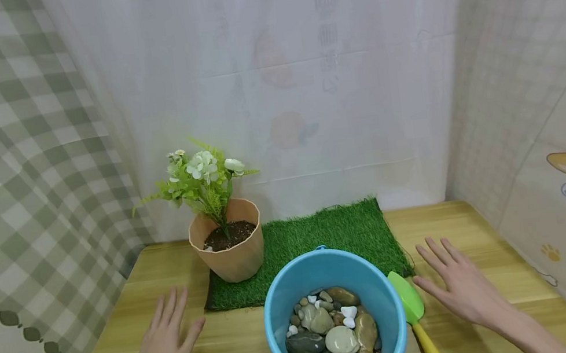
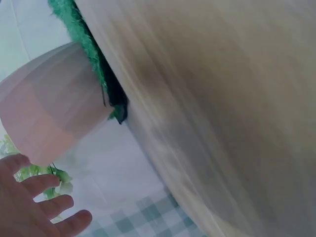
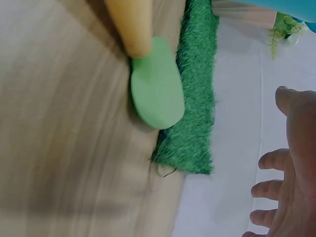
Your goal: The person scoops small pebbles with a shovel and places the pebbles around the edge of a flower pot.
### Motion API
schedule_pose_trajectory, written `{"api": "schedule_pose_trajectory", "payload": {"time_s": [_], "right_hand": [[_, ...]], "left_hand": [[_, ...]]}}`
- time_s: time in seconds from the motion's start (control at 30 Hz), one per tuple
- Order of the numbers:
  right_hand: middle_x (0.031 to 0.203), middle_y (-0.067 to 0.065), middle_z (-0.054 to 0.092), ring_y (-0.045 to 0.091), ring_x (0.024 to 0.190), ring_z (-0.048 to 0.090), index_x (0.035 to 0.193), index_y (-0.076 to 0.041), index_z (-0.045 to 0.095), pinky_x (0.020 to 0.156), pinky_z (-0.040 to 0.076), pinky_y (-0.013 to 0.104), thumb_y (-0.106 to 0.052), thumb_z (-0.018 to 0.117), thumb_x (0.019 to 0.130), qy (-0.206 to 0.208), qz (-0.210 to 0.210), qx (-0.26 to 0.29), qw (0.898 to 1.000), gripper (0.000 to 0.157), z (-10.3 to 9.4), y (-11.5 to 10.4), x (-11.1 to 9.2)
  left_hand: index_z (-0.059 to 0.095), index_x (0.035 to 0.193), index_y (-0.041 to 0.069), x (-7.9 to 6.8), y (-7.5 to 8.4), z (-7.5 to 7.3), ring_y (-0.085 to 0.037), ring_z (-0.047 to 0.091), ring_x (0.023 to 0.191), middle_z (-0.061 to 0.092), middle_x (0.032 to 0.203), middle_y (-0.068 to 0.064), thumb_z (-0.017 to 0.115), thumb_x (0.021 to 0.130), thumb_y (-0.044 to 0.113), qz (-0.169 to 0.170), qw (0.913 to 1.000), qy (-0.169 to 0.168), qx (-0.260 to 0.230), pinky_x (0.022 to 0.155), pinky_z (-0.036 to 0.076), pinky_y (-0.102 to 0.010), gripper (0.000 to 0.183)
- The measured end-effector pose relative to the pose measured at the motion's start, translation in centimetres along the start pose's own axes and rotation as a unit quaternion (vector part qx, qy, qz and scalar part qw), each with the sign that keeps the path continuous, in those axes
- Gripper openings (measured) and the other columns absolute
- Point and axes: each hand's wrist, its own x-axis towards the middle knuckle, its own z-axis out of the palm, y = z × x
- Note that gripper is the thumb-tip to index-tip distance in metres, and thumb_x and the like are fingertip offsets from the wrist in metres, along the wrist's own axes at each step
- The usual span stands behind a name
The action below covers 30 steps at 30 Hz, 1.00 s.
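My left hand (image 1: 162, 348) is over the table's left side with its fingers spread, holding nothing. On the other side my right hand (image 1: 460, 284) also has spread fingers and holds nothing; nearest to it lies a toy shovel with a green blade (image 1: 407, 297) and a yellow handle (image 1: 429, 347). Between the hands stands a blue bucket (image 1: 276, 340) with pebbles (image 1: 341, 340) of several sizes, grey, brown and white, inside. Beyond the left hand, a peach flowerpot (image 1: 240, 258) holds dark soil and a plant with white flowers (image 1: 203, 167).
A mat of artificial grass (image 1: 333, 229) lies under the flowerpot and reaches behind the bucket. The wooden table (image 1: 239, 344) ends at a white curtain (image 1: 358, 104) at the back. Checked cloth (image 1: 19, 113) hangs on the left, and a printed cloth (image 1: 524, 131) on the right.
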Motion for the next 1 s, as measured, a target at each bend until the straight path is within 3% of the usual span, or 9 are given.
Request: {"api": "schedule_pose_trajectory", "payload": {"time_s": [0.23,0.4,0.57,0.67,0.73,0.77,0.87,1.0], "right_hand": [[0.167,0.029,0.035,0.059,0.152,0.031,0.159,-0.003,0.043,0.117,0.029,0.079,-0.045,0.061,0.105,-0.023,-0.004,0.077,0.997,0.071,-1.2,-1.6,2.5],[0.168,0.028,0.034,0.056,0.153,0.032,0.161,-0.004,0.041,0.117,0.03,0.079,-0.043,0.056,0.108,-0.035,-0.015,0.119,0.992,0.068,-1.8,-2.5,5.0],[0.168,0.027,0.036,0.056,0.151,0.037,0.161,-0.005,0.041,0.116,0.034,0.078,-0.045,0.053,0.109,-0.049,-0.034,0.122,0.991,0.067,-2.1,-3.6,7.3],[0.169,0.026,0.035,0.054,0.152,0.037,0.161,-0.004,0.04,0.118,0.034,0.076,-0.044,0.052,0.109,-0.058,-0.038,0.131,0.989,0.066,-2.1,-4.1,8.3],[0.169,0.026,0.035,0.054,0.152,0.037,0.161,-0.003,0.04,0.12,0.033,0.075,-0.043,0.052,0.11,-0.062,-0.042,0.14,0.987,0.066,-2.1,-4.5,9.0],[0.169,0.026,0.035,0.054,0.153,0.036,0.161,-0.003,0.039,0.12,0.032,0.075,-0.043,0.052,0.11,-0.063,-0.043,0.145,0.986,0.066,-2.2,-4.6,9.4],[0.168,0.026,0.037,0.053,0.152,0.037,0.162,-0.004,0.039,0.121,0.033,0.074,-0.043,0.051,0.11,-0.07,-0.048,0.153,0.984,0.066,-2.3,-5.0,10.6],[0.166,0.027,0.04,0.052,0.152,0.039,0.162,-0.004,0.039,0.122,0.034,0.072,-0.043,0.05,0.11,-0.084,-0.056,0.16,0.982,0.065,-2.4,-5.4,12.1]], "left_hand": [[0.013,0.17,0.009,1.4,0.8,-1.4,-0.061,0.025,0.154,0.018,0.173,-0.03,0.046,0.113,0.04,-0.004,0.9898,0.043,-0.136,0.119,0.026,-0.078,0.072],[0.01,0.171,0.014,2.2,1.1,-2.0,-0.062,0.029,0.151,0.021,0.172,-0.029,0.04,0.114,0.038,-0.025,0.9846,0.061,-0.162,0.118,0.029,-0.078,0.068],[0.014,0.17,0.012,2.8,1.3,-2.0,-0.057,0.037,0.149,0.028,0.17,-0.029,0.038,0.115,0.036,-0.031,0.9817,0.071,-0.174,0.113,0.04,-0.07,0.065],[0.018,0.169,0.008,3.5,1.4,-2.1,-0.051,0.043,0.148,0.032,0.17,-0.027,0.038,0.115,0.034,-0.027,0.9777,0.087,-0.189,0.11,0.046,-0.058,0.063],[0.021,0.168,0.006,4.1,1.5,-2.1,-0.048,0.045,0.147,0.035,0.169,-0.024,0.038,0.115,0.034,-0.028,0.9742,0.095,-0.203,0.107,0.055,-0.039,0.062],[0.022,0.168,0.005,4.4,1.6,-2.2,-0.048,0.045,0.147,0.036,0.169,-0.024,0.038,0.115,0.034,-0.029,0.9724,0.097,-0.21,0.105,0.056,-0.027,0.062],[0.025,0.167,0.005,5.4,1.8,-2.5,-0.046,0.047,0.146,0.039,0.168,-0.023,0.038,0.115,0.035,-0.037,0.9679,0.102,-0.227,0.099,0.051,-0.012,0.061],[0.027,0.166,0.004,6.6,2.4,-3.0,-0.046,0.046,0.147,0.04,0.167,-0.024,0.036,0.115,0.037,-0.046,0.9623,0.106,-0.246,0.102,0.045,-0.008,0.062]]}}
